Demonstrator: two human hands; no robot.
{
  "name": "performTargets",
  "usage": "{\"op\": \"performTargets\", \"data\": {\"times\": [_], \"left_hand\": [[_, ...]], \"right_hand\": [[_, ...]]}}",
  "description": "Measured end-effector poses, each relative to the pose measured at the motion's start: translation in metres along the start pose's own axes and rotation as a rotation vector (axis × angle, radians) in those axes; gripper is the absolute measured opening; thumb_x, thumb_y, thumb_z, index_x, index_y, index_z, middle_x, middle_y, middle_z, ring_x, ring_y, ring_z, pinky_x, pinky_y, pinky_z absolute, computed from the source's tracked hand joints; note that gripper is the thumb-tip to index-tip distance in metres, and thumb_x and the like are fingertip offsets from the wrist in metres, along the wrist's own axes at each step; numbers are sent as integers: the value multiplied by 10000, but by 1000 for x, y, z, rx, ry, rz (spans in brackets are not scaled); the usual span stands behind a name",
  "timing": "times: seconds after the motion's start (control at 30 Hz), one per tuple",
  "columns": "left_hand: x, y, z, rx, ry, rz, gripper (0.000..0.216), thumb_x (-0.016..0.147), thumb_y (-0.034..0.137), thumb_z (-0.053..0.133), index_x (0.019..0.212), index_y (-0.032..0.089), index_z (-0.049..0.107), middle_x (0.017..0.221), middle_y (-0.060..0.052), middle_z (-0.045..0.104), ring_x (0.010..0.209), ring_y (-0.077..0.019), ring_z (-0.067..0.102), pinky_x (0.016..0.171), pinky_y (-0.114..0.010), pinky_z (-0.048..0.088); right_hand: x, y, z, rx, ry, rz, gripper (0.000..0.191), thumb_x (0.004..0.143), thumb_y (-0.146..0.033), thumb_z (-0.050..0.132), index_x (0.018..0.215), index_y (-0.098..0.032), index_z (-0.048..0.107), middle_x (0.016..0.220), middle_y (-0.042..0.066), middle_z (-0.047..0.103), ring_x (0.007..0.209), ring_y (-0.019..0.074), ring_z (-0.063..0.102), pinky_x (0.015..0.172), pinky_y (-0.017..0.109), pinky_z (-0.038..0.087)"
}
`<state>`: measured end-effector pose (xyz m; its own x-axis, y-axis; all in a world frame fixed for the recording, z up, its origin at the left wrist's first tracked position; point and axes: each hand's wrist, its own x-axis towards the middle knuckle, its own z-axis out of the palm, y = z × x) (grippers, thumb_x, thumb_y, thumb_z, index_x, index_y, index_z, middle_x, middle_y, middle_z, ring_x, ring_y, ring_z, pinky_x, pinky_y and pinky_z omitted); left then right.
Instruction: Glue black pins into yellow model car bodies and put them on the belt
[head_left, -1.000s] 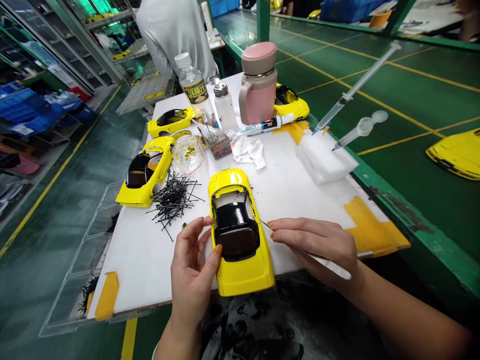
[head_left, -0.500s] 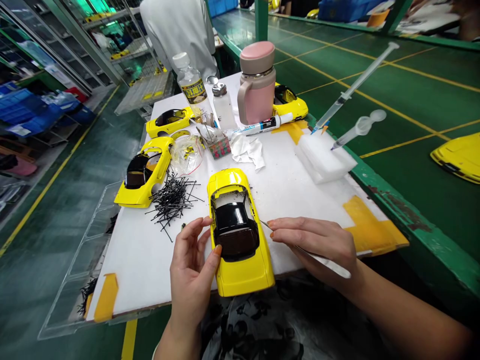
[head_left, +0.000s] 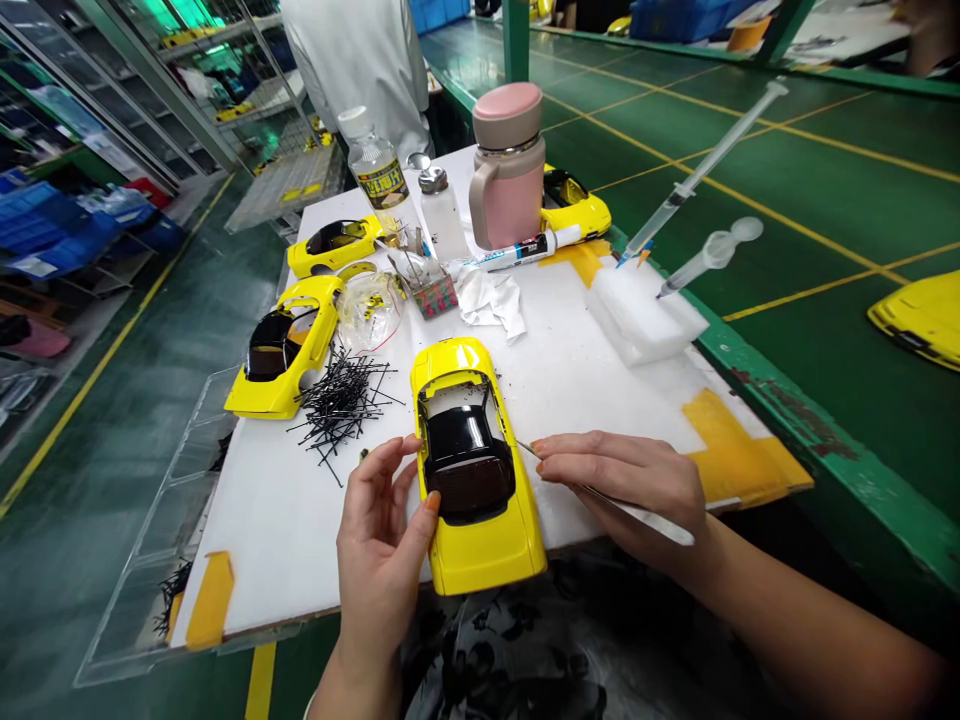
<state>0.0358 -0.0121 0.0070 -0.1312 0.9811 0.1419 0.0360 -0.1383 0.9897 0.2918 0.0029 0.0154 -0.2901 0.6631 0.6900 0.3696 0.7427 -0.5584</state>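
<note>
A yellow model car body (head_left: 487, 545) with a black roof and dark rear window lies at the near edge of the white work board (head_left: 285, 540). My left hand (head_left: 382, 540) grips its left side, the thumb on the rear edge of the window and the fingers along the flank. In my right hand (head_left: 630, 480) is a slim metal tool (head_left: 637, 512), probably tweezers, held like a pen. Its tip points at the car's right side; whether it touches cannot be made out. Left of the car is a pile of thin black sprue-like sticks (head_left: 341, 400).
More yellow car bodies (head_left: 281, 345) stand at the left. Behind are a bottle (head_left: 379, 175), a pump dispenser (head_left: 442, 215), a marker (head_left: 517, 250), a pink mug (head_left: 506, 180) and crumpled tissue (head_left: 491, 300). Syringes (head_left: 697, 175) stick up from a white foam block (head_left: 641, 315). A person (head_left: 360, 70) is beyond.
The view has shifted slightly, so most things appear a little further left. Both hands keep their hold, and the tool tip stays at the car's right side.
</note>
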Motion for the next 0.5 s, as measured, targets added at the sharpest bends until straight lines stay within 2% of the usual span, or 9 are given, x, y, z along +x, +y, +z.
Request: {"op": "performTargets", "data": {"times": [0.5], "left_hand": [[0,1,1,0,-3,1,466,891,239,799,1327,317,653,1375,-70,663,1330,-203,628,1147,-303,520]], "right_hand": [[0,1,-1,38,-12,-6,314,963,-1,560,1156,-174,738,1132,135,804,1053,181,782,922,255,636]]}}
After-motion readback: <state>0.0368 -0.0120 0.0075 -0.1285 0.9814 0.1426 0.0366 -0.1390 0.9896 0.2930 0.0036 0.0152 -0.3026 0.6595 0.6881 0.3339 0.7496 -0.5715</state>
